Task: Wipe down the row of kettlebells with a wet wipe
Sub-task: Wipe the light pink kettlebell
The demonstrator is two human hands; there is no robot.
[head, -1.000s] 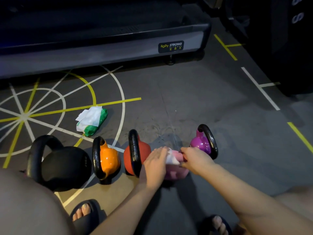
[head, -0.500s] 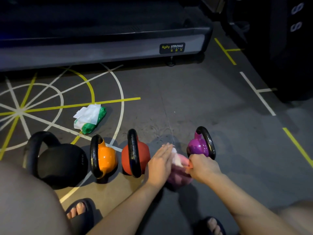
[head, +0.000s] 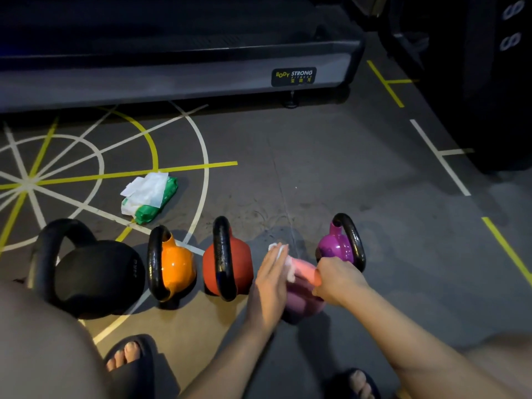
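Several kettlebells stand in a row on the floor: a large black one (head: pixel 95 276), an orange one (head: pixel 175 264), a red one (head: pixel 230 262), a pink one (head: pixel 303 286) and a purple one (head: pixel 338 247). My left hand (head: pixel 270 279) lies flat with straight fingers against the left side of the pink kettlebell, pressing a white wet wipe (head: pixel 279 250) onto it. My right hand (head: pixel 335 280) grips the pink kettlebell's handle from the right. The pink kettlebell is largely hidden by both hands.
A green wet-wipe pack (head: pixel 149 198) with a white sheet sticking out lies on the floor behind the row. A treadmill base (head: pixel 172 79) runs across the back, dark equipment (head: pixel 489 82) stands at the right. My sandalled feet (head: pixel 129 361) are near the bottom edge.
My left hand has slid forward along the pink kettlebell, carrying the wipe farther from me. My right hand has kept hold of the handle.
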